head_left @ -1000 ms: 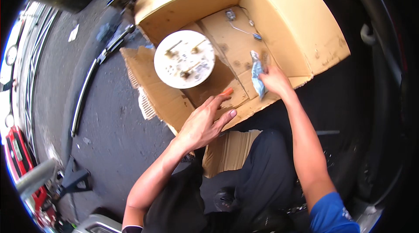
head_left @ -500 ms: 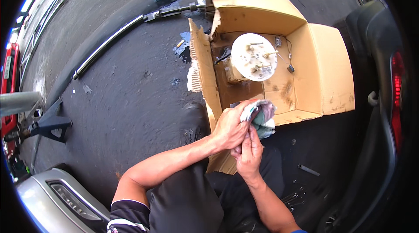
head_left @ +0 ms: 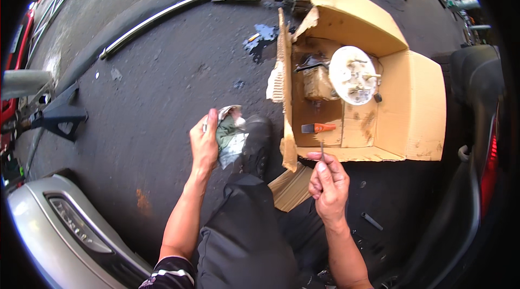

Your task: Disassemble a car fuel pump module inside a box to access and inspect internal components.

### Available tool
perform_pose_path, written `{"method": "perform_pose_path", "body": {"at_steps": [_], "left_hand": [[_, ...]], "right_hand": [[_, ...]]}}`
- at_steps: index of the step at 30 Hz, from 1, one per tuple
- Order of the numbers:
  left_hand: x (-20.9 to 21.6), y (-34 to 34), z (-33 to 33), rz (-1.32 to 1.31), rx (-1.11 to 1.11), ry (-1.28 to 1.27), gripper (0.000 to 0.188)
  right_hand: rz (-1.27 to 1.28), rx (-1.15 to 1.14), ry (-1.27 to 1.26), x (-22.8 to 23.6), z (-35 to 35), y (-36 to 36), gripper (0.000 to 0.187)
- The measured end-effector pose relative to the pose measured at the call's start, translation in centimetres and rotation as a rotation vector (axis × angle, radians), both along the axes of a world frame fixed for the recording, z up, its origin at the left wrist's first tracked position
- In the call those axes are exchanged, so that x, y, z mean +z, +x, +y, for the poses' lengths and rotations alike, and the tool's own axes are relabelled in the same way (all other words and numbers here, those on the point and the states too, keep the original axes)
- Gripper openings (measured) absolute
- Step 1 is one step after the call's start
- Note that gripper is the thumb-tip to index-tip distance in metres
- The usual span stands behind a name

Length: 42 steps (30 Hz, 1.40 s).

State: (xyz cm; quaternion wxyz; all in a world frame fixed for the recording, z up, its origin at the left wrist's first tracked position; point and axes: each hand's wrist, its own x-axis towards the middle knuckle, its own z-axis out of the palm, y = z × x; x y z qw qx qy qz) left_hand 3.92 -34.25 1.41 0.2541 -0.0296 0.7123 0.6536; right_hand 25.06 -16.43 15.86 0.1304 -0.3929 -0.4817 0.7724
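Observation:
My left hand [head_left: 204,143] is closed on a crumpled white and greenish rag [head_left: 230,136], held out over the dark floor beside my shoe [head_left: 257,145]. Between the thumb and fingers of my right hand [head_left: 330,187] is a thin, dark, rod-like piece [head_left: 323,151]; its exact kind is too small to make out. That hand hovers at the near edge of an open cardboard box [head_left: 425,105]. Inside the box lies a white round part with pipe stubs [head_left: 353,75], beside a brownish block [head_left: 318,84]. Nearer to me in it sits an orange and dark flat-ended tool [head_left: 318,128].
A long metal bar [head_left: 157,21] stretches across the floor at the far left. To the left stands a silver bumper [head_left: 70,224]; a dark bumper with a red light [head_left: 490,170] borders the right. A small tube [head_left: 372,221] lies near my right forearm.
My hands have parted: the left has carried the rag to the left, while the right keeps the thin piece near the box. The orange tool now shows. The view has shifted.

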Motion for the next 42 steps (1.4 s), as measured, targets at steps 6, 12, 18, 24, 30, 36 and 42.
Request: {"method": "perform_pose_path", "body": {"at_steps": [6, 12, 18, 24, 30, 36, 42], "left_hand": [[-0.8, 0.9, 1.3, -0.443, -0.247, 0.264, 0.052], [-3.5, 4.7, 3.9, 0.497, -0.699, -0.312, 0.024], [-4.8, 2.8, 5.1, 0.307, -0.447, -0.246, 0.047], [0.5, -0.9, 7.5, 0.450, -0.065, -0.005, 0.041], [8.8, -2.4, 13.9, 0.790, -0.514, 0.122, 0.029], [6.1, 1.0, 20.5, 0.721, -0.810, -0.208, 0.104], [4.4, -2.3, 25.9, 0.638, -0.956, -0.010, 0.090]], "right_hand": [[-0.085, 0.017, 0.046, -0.4, 0.2, 1.5, 0.028], [-0.162, 0.038, 0.042, -1.3, 0.5, 3.1, 0.025], [-0.293, 0.014, 0.208, -3.4, 2.2, 4.2, 0.024], [-0.383, -0.022, 0.336, -7.3, 6.2, 3.3, 0.029], [-0.374, -0.078, 0.383, -8.7, 12.2, 0.2, 0.030], [-0.345, -0.174, 0.369, -9.3, 13.5, -1.0, 0.029], [-0.386, -0.133, 0.334, -9.6, 13.0, 1.4, 0.033]]}}
